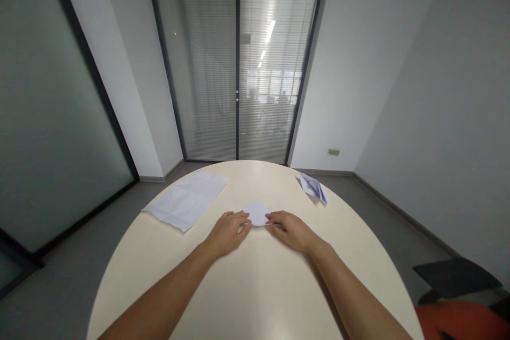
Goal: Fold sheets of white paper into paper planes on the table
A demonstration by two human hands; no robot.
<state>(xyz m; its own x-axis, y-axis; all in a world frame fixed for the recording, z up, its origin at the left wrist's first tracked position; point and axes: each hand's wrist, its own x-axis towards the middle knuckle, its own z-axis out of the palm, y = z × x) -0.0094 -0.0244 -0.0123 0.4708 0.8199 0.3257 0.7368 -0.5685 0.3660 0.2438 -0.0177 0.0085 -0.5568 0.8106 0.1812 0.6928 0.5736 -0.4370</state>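
A small folded piece of white paper (257, 212) lies on the cream round table (255, 287), a little beyond its middle. My left hand (228, 231) rests on the table at the paper's left edge, fingers curled and pressing on it. My right hand (287, 228) lies at the paper's right edge, its fingertips pinched down on the paper's near corner. Both forearms reach in from the bottom of the view.
A larger creased white sheet (187, 200) lies flat at the table's far left. A folded paper shape (314, 187) sits near the far right rim. A dark and orange chair (458, 297) stands at the lower right. Glass doors with blinds (238, 69) are beyond.
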